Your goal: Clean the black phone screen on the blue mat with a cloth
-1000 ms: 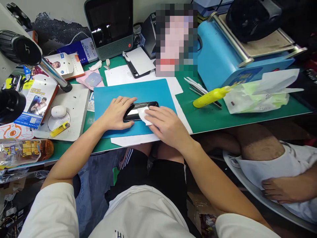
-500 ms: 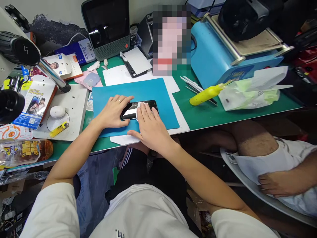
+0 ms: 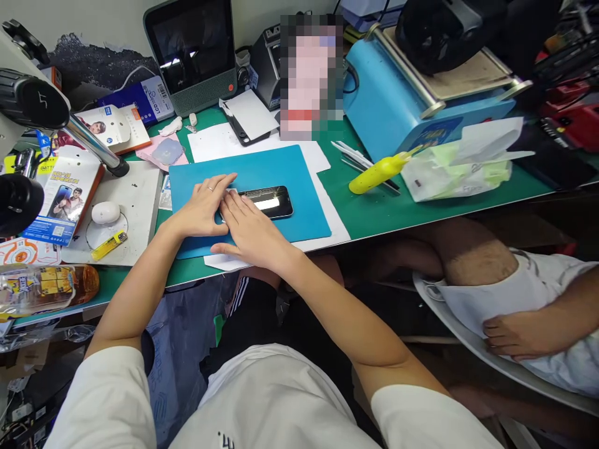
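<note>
A black smartphone lies on a blue mat, its glossy face up with a bright reflection. My left hand is curved around the phone's left end, thumb and fingers on opposite sides, steadying it. Across that same end my right hand rests with its fingers stretched, pressing a white tissue that is almost wholly hidden beneath them. The right fingertips reach in between the left thumb and forefinger. The phone's left end is covered by both hands.
White paper lies under the mat. Rightward are a yellow bottle, thin tools, a tissue pack and a blue machine. Left stand a lamp post, boxes and a drink bottle. Another person's hand rests at right.
My right hand has slid left along the phone with the tissue, from its right part to its left end, uncovering the right side. My left hand stays at the left end.
</note>
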Available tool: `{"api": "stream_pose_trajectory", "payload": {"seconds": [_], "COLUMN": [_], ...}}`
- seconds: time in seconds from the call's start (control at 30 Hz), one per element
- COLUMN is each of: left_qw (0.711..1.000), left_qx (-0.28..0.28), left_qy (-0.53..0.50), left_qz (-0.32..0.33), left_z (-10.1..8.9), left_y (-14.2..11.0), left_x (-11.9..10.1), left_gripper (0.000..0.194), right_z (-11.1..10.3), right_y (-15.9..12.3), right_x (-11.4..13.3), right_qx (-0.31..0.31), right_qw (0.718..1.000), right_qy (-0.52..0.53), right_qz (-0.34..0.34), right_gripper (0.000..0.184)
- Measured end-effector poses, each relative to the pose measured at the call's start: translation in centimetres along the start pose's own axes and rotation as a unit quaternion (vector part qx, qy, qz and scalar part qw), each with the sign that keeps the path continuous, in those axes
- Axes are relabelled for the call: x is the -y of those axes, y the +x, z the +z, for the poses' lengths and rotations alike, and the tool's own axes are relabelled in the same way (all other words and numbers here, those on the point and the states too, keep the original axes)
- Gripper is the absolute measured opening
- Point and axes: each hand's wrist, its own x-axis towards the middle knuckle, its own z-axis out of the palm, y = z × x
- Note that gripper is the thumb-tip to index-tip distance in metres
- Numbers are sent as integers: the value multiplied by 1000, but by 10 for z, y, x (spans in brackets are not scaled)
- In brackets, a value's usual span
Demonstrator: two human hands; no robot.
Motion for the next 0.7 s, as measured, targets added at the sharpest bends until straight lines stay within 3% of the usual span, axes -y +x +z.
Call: {"api": "stream_pose_trajectory", "payload": {"seconds": [0.23,0.5,0.7], "left_qw": [1000,1000,1000], "left_qx": [11,18,2], "left_qy": [9,18,15], "left_qz": [-2,0,-10], "left_z": [-2,-1,1], "left_y": [0,2,5], "left_x": [-4,-6,-10], "left_gripper": [111,101,109], "right_z": [-3,-16,-26], "right_y": [-27,-67,-66], "right_x": [-14,-56,-69], "right_qx": [1,9,35], "right_qw": [999,999,996], "right_qy": [-21,-38,-28], "right_qz": [-39,36,83], "right_gripper": [105,104,111]}}
